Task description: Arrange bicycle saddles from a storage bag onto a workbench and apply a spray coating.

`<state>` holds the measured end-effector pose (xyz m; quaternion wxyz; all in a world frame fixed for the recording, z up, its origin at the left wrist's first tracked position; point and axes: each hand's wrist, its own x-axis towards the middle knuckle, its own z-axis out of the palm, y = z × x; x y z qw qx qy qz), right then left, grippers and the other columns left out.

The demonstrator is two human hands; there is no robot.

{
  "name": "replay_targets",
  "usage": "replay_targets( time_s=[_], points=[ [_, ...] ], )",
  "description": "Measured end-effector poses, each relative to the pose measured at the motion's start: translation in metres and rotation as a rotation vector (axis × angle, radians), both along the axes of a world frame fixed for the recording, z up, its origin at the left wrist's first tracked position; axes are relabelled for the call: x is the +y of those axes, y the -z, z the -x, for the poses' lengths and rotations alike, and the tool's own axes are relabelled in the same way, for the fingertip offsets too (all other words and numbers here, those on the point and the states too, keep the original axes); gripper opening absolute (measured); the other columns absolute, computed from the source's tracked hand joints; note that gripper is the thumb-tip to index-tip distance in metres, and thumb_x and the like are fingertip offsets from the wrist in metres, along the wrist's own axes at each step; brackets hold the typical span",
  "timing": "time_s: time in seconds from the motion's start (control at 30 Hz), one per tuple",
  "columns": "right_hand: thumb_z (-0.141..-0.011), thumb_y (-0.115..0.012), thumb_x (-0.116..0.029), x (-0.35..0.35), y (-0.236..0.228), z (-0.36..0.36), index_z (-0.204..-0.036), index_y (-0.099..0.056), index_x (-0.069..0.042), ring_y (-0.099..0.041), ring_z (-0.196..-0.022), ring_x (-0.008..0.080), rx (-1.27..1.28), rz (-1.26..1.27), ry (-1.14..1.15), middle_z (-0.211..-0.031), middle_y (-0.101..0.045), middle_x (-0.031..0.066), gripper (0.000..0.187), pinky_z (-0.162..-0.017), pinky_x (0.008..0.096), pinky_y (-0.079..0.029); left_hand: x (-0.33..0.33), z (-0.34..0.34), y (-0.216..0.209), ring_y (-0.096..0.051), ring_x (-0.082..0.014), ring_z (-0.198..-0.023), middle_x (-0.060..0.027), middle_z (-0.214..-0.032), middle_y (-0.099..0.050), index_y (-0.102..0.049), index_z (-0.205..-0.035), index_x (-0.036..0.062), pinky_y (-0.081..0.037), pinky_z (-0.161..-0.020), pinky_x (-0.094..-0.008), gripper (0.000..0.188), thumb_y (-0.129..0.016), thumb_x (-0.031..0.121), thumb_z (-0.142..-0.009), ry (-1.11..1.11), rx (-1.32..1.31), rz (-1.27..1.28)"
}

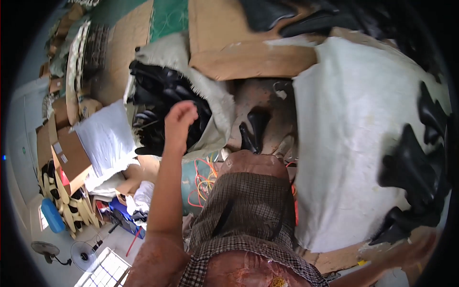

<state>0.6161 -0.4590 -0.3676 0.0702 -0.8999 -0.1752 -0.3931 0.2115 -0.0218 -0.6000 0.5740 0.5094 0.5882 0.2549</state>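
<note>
My left hand (180, 117) hangs over a pale woven sack (215, 103) at centre left. Its fingers are loosely bent and slightly apart, with nothing visible in them. Inside the sack lies a heap of glossy black foot-shaped pieces (160, 83). At the lower right, my right hand (428, 241) is blurred near the dark rim, and its fingers do not show clearly. Close to it, several more black foot-shaped pieces (416, 167) rest on a large white-covered surface (339, 143). Between the sack and that surface, two black pieces (258, 126) are on the floor by my feet.
Cardboard (229, 28) and more black pieces (270, 14) are at the top. Orange and yellow cables (205, 184) cross the green floor beside my legs. At left stand a cardboard box (71, 155), a white sack (105, 141), a rack of beige foot-shaped forms (76, 210) and fans (83, 256).
</note>
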Motion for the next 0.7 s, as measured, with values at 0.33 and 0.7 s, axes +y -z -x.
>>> replay_targets(
  time_s=[0.33,0.7],
  points=[
    [-0.078,-0.071,-0.031,0.136,0.751,0.354,-0.092,-0.06,-0.006,-0.05,-0.053,0.0107,1.891,-0.254,-0.199,-0.069,-0.058,0.0045,0.031,-0.047,0.0267,-0.038,-0.245,0.108,0.419,-0.063,-0.0153,-0.075,-0.007,-0.081,-0.065,-0.063,-0.09,0.0055,-0.05,-0.066,-0.0295,0.013,-0.057,0.011,-0.081,0.618,0.696,0.115],
    [-0.073,-0.073,-0.027,0.203,0.816,0.426,-0.09,-0.06,-0.002,-0.058,-0.071,0.0225,1.972,-0.262,-0.304,-0.078,-0.062,0.01,0.032,-0.063,0.0365,-0.045,-0.208,0.186,0.607,-0.06,-0.0371,-0.096,-0.0222,-0.098,-0.064,-0.066,-0.095,0.0048,-0.048,-0.084,-0.0451,0.034,-0.061,0.028,-0.072,0.341,1.177,0.12]
  ],
)
